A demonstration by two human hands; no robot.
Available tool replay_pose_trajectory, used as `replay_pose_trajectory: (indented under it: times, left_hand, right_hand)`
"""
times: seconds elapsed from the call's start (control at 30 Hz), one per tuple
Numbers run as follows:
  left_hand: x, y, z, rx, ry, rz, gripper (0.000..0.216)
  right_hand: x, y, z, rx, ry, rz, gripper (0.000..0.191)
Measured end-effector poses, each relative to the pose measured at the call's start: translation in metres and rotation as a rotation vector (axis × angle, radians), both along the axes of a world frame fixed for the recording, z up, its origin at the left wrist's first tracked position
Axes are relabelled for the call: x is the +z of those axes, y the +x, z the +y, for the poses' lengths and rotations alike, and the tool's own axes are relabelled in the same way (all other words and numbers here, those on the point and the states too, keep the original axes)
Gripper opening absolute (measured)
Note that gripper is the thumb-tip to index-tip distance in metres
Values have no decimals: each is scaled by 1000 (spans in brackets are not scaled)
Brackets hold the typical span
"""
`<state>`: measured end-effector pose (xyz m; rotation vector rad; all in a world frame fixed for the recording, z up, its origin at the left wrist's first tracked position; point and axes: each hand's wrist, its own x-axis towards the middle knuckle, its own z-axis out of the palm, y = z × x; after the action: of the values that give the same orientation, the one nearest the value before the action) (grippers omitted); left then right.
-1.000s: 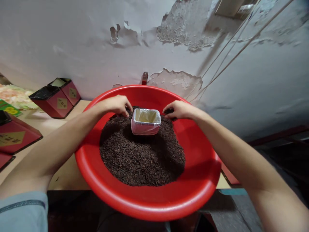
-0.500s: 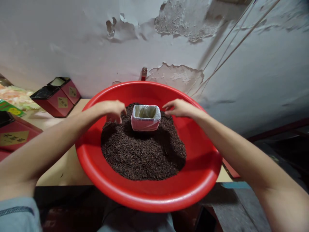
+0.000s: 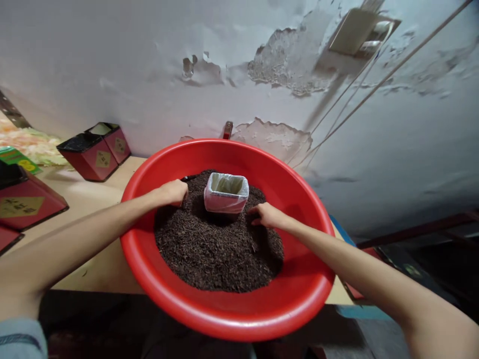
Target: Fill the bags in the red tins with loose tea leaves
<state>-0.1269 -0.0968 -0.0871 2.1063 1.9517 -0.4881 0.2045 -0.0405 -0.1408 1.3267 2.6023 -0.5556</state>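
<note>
A big red plastic basin (image 3: 228, 319) holds a heap of dark loose tea leaves (image 3: 217, 249). A small square box lined with a clear plastic bag (image 3: 226, 192) stands in the leaves near the far side. My left hand (image 3: 172, 192) rests on the leaves to the left of the box, fingers curled down into them. My right hand (image 3: 267, 215) lies on the leaves at the box's lower right corner, fingers bent and dug into the leaves. What either hand grips is hidden.
The basin sits on a pale wooden table (image 3: 97, 259) against a peeling grey wall (image 3: 262, 75). Two open dark-red tins (image 3: 93, 155) stand at the back left, and more red boxes (image 3: 26, 202) lie at the left edge. Cords (image 3: 359, 70) hang down the wall.
Both hands have come down from the box's upper corners toward me onto the leaves. The right hand moved from the far right of the box to its near right corner.
</note>
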Motion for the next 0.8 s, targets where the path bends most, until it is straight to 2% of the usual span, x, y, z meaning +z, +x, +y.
replay_pose_trajectory:
  times: [0.07, 0.17, 0.23, 0.33, 0.43, 0.5, 0.6, 0.67, 0.73, 0.8]
  left_hand:
    - [11, -5, 3, 70, -29, -72, 33]
    - [38, -8, 10, 153, -3, -261, 31]
    - [60, -2, 15, 123, 83, -397, 33]
    - [88, 21, 23, 13, 205, -579, 40]
    - [106, 45, 32, -55, 253, -681, 51]
    - [112, 48, 37, -38, 307, -683, 54]
    - [108, 30, 42, 57, 330, -577, 52]
    - [92, 13, 40, 121, 159, -427, 50]
    - [65, 2, 34, 164, -104, -246, 53]
    - [34, 0, 27, 121, -217, -126, 57]
  right_hand:
    - [11, 3, 7, -30, 2, 3, 34]
    - [37, 6, 19, -138, 79, 83, 27]
    - [62, 3, 27, -197, 129, 228, 26]
    - [103, -14, 31, -168, 180, 468, 31]
    - [137, -37, 24, -117, 286, 559, 42]
    - [149, -44, 19, -112, 397, 565, 49]
    - [147, -35, 22, -157, 518, 543, 54]
    - [131, -22, 27, -199, 524, 464, 49]
    - [106, -11, 29, -215, 431, 291, 44]
    - [77, -6, 26, -199, 190, 63, 54]
